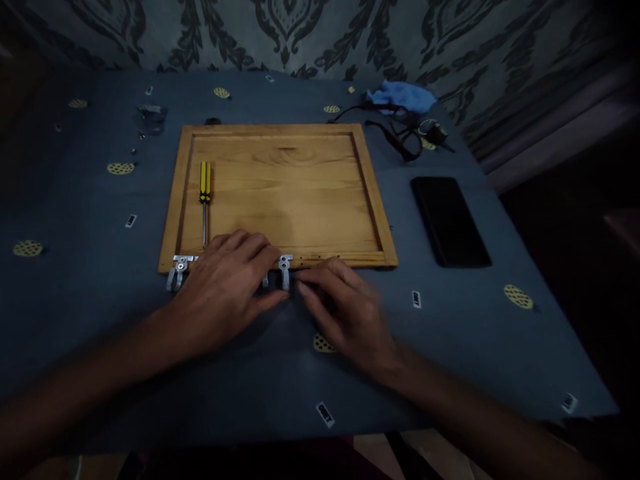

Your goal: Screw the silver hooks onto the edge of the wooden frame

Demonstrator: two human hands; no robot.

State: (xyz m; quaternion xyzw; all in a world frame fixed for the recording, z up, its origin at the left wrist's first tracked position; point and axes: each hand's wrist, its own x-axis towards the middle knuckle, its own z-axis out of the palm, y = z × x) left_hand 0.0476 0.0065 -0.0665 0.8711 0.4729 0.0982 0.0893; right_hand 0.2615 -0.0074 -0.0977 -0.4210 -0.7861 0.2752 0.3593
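A shallow wooden framed panel (280,193) lies on the table, with metal double hooks (181,265) along its near edge. My left hand (225,287) is over that edge, its index finger and thumb closed around a metal hook (285,270) near the middle. Under this hand other hooks are mostly covered. My right hand (350,313) is just right of that hook, thumb and forefinger pinched together; what is between the fingertips is too small and dark to make out. A yellow and black screwdriver (205,187) lies on the panel's left side, its tip towards my left hand.
The table has a dark blue patterned cloth (100,300). A black phone (451,221) lies right of the panel. Behind it are eyeglasses (400,143), keys (434,131) and a blue cloth (403,97). A small clear plastic bag (151,117) is at back left, near tiny metal pieces (141,135).
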